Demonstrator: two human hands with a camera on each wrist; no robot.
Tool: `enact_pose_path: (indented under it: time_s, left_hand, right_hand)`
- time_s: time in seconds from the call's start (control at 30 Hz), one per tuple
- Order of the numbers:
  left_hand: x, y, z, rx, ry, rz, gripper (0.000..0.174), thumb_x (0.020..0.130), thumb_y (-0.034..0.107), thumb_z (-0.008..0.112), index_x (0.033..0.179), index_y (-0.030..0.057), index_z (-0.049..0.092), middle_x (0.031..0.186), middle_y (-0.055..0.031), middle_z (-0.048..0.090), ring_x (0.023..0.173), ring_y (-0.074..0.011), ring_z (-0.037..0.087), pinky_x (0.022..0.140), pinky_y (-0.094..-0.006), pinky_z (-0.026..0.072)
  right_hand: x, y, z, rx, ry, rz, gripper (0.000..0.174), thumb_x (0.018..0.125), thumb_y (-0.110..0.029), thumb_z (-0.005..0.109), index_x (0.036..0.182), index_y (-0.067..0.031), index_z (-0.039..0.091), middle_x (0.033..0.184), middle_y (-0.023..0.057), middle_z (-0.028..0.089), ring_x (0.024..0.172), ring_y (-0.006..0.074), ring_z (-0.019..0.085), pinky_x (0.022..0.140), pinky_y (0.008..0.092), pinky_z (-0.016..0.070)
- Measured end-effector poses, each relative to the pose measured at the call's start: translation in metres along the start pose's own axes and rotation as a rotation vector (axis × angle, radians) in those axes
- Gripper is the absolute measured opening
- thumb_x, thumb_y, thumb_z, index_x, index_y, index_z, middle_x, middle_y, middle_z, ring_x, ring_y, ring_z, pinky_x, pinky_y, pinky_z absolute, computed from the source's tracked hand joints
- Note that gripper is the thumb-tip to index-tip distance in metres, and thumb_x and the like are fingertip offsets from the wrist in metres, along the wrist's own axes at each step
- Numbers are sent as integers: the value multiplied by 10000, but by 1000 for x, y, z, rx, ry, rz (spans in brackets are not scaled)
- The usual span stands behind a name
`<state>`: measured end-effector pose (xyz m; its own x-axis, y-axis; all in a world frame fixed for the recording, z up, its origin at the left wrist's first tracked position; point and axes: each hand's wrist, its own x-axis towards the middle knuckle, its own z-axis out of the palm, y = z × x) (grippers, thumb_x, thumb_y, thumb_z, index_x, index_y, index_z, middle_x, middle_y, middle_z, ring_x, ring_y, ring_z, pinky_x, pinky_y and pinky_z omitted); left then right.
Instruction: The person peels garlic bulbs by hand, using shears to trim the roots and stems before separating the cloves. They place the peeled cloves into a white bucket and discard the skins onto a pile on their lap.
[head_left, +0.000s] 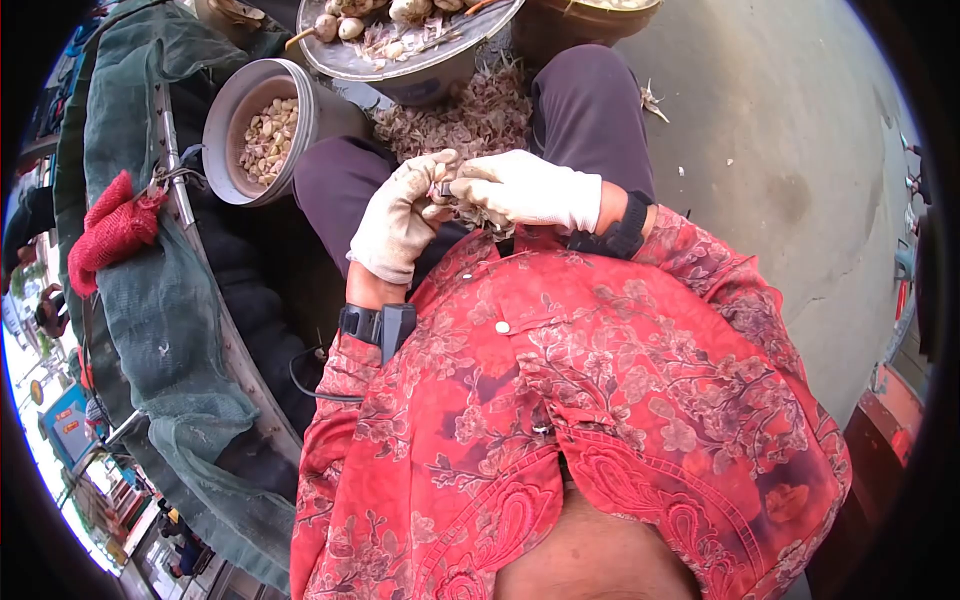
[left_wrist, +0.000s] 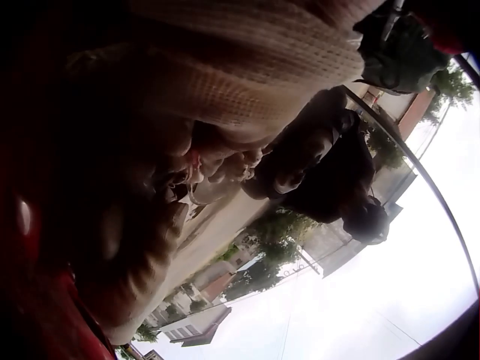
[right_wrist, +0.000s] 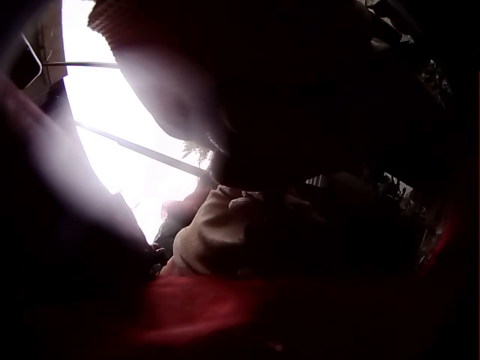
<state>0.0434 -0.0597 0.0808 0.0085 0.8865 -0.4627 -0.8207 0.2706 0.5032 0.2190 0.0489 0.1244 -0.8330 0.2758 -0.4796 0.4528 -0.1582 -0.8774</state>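
Observation:
In the head view, both hands wear white knit gloves and meet over the lap. The left hand [head_left: 392, 225] holds a garlic bulb [head_left: 438, 190], mostly hidden by the fingers. From the other side, the right hand [head_left: 528, 190] pinches at the same garlic, with a small dark piece [head_left: 447, 188] showing at its fingertips; I cannot tell what that piece is. Papery garlic skins [head_left: 455, 120] lie heaped just beyond the hands, between the knees. Both wrist views are dark, and gloved fingers cover most of the work there.
A grey bucket [head_left: 213, 150] of peeled cloves stands beside the left knee. Ahead, a round metal tray [head_left: 345, 66] bears garlic bulbs and scraps, with another tub [head_left: 560, 30] to its right. Green netting [head_left: 165, 330] and a red mesh bag [head_left: 115, 235] hang along the left side.

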Motion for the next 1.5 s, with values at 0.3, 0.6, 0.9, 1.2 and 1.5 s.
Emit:
enact_pose_path:
  time_s: [0.3,0.6,0.9,1.2,1.5]
  left_hand:
    - [-3,11,3,250,3,7,304,967,201,570,1152,-39,584,861,5,597,693,-64,496,578,-193,372]
    - [-6,21,5,303,-46,-75,277,935,178,622,1108,-37,596,846,9,587,684,-64,480,579,-183,366]
    - [-3,9,0,136,-61,-40,341,997,233,522,1173,-49,599,901,1,615,723,-90,537,622,-204,411]
    - [-10,8,10,408,49,37,303,974,227,559,1164,-4,605,971,-12,648,752,-85,527,645,-199,405]
    - [-7,6,9,333,50,98,253,993,195,521,1118,-4,617,1027,-63,654,711,-83,529,631,-215,421]
  right_hand:
    - [4,8,-2,-6,62,97,340,968,-349,531,971,-18,608,753,37,584,641,119,523,581,302,439]
    - [3,12,-4,55,-6,58,352,986,-370,517,967,-28,599,726,15,556,624,89,493,550,278,419]
    - [1,2,0,253,14,77,254,995,-265,526,1062,-35,610,800,-22,542,600,62,443,556,228,385]
    - [5,-3,2,88,96,25,327,987,-321,516,1022,-12,618,750,2,559,635,93,490,575,265,424]
    - [9,6,7,84,7,61,293,992,-340,528,968,-61,616,755,-33,550,599,51,450,559,227,384]
